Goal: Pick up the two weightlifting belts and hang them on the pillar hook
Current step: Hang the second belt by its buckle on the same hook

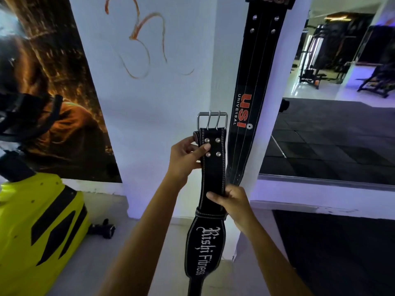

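A black belt marked "USI Universal" hangs flat down the white pillar from somewhere above the frame; the hook itself is out of view. A second black belt with white stitching and "Rishi Fitness" lettering is held upright in front of the pillar, its steel double-prong buckle at the top. My left hand grips this belt just below the buckle, thumb beside the rivets. My right hand pinches it lower down, above the belt loop. Its tail drops past the bottom edge.
A bright yellow exercise machine stands at the left in front of a dark wall poster. A small black item lies on the floor by the wall. At the right a mirror reflects gym equipment above a low white ledge.
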`<move>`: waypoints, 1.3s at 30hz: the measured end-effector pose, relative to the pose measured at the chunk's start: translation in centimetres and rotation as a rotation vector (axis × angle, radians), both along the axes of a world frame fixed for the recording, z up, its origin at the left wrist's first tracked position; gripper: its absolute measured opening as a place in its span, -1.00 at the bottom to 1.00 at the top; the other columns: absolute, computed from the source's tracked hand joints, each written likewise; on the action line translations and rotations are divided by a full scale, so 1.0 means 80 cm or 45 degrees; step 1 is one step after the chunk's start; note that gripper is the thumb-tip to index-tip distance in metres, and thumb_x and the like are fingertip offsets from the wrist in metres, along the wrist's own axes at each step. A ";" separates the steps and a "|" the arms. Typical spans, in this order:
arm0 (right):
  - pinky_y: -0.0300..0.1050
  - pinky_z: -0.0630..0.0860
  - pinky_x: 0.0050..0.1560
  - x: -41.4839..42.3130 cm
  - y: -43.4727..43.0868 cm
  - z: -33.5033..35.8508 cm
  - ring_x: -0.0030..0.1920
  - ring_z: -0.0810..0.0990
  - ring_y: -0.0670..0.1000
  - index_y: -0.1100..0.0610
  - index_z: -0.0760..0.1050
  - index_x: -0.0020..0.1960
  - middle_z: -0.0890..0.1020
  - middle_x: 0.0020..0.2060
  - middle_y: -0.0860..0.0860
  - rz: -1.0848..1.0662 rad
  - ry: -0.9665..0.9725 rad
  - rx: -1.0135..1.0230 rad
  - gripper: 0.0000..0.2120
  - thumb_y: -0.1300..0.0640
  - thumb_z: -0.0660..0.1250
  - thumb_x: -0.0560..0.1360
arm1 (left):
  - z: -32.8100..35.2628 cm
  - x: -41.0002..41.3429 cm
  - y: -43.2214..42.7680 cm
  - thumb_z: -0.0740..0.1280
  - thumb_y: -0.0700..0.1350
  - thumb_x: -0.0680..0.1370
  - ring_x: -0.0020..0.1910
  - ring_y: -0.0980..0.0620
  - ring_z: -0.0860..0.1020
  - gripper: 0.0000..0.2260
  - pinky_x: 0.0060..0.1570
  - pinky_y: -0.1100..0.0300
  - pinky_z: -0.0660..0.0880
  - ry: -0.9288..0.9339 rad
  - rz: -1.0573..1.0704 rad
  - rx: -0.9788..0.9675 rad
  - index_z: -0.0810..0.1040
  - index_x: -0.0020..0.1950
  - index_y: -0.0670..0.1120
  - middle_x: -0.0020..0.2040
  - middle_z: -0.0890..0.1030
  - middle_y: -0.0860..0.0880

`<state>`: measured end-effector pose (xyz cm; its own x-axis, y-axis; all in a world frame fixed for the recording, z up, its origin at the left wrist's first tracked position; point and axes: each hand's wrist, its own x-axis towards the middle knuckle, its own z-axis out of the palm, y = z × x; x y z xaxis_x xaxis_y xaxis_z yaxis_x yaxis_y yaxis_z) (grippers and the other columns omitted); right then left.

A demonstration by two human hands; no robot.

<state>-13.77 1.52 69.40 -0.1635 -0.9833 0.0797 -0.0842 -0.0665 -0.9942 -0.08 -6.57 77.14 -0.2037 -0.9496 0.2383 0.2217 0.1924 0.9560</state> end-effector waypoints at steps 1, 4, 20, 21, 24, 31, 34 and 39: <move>-0.19 0.57 -0.17 0.003 -0.009 0.004 -0.23 0.71 -0.08 0.09 0.65 -0.18 0.73 -0.32 -0.09 -0.015 -0.055 -0.040 -0.90 0.26 0.51 0.40 | -0.002 0.005 -0.010 0.45 -0.23 0.49 -0.23 -0.05 0.62 -0.71 -0.28 0.07 0.60 -0.004 -0.032 0.023 0.59 0.20 -0.21 -0.23 0.53 -0.24; -0.06 0.61 -0.02 0.011 -0.039 0.026 -0.12 0.72 0.03 0.14 0.68 -0.10 0.75 -0.21 0.00 -0.094 -0.207 -0.158 -0.94 0.25 0.46 0.45 | -0.016 0.012 -0.022 0.43 -0.25 0.50 -0.09 -0.15 0.62 -0.63 -0.14 0.02 0.63 0.021 -0.145 0.036 0.54 0.31 -0.17 -0.11 0.54 -0.34; -0.34 0.54 -0.08 0.007 -0.098 0.062 -0.09 0.67 -0.12 0.22 0.63 0.05 0.72 -0.10 0.02 -0.093 -0.379 -0.205 -0.86 0.26 0.39 0.50 | -0.112 0.007 0.004 0.46 -0.24 0.46 -0.17 -0.07 0.63 -0.89 -0.05 -0.08 0.56 -0.175 0.012 0.074 0.63 -0.06 -0.25 -0.16 0.67 -0.24; -0.30 0.55 -0.05 0.005 -0.097 0.059 -0.07 0.68 -0.10 0.22 0.62 0.08 0.72 -0.07 0.03 -0.080 -0.363 -0.210 -0.84 0.29 0.38 0.50 | -0.105 0.005 0.002 0.46 -0.28 0.46 -0.16 -0.08 0.62 -0.90 -0.03 -0.06 0.55 -0.124 0.021 0.061 0.63 -0.06 -0.25 -0.15 0.66 -0.24; -0.19 0.55 0.02 -0.006 -0.092 0.047 -0.05 0.67 -0.09 0.10 0.58 0.06 0.71 -0.06 0.02 -0.060 -0.255 -0.251 -0.80 0.34 0.36 0.50 | -0.079 -0.004 -0.011 0.49 -0.29 0.42 -0.25 0.12 0.56 -0.84 -0.10 0.15 0.53 -0.216 0.210 -0.107 0.57 -0.09 -0.15 -0.24 0.62 -0.08; 0.02 0.57 0.13 -0.032 -0.070 0.043 0.07 0.66 0.03 0.08 0.55 0.10 0.68 0.03 0.10 -0.009 -0.149 -0.238 -0.81 0.18 0.41 0.49 | -0.016 -0.016 -0.012 0.41 -0.24 0.51 0.04 -0.13 0.65 -0.49 -0.02 -0.04 0.64 -0.118 0.120 -0.318 0.35 0.42 -0.02 0.10 0.61 -0.21; 0.23 0.54 0.21 -0.042 -0.071 0.045 0.22 0.55 0.14 0.01 0.48 0.15 0.49 0.20 0.09 -0.248 0.059 -0.311 -0.58 -0.11 0.42 0.36 | -0.011 -0.031 -0.014 0.39 -0.15 0.51 -0.01 -0.35 0.62 -0.71 -0.03 -0.37 0.55 -0.116 -0.029 -0.282 0.58 0.23 -0.09 0.04 0.67 -0.25; 0.11 0.47 0.33 -0.060 -0.069 0.057 0.34 0.44 0.15 0.04 0.20 0.34 0.35 0.31 0.09 -0.385 0.092 -0.605 -0.37 0.03 0.43 0.38 | -0.021 -0.067 0.001 0.36 -0.16 0.52 -0.08 -0.35 0.61 -0.81 -0.01 -0.28 0.58 -0.063 -0.026 -0.260 0.61 0.13 -0.06 -0.03 0.66 -0.21</move>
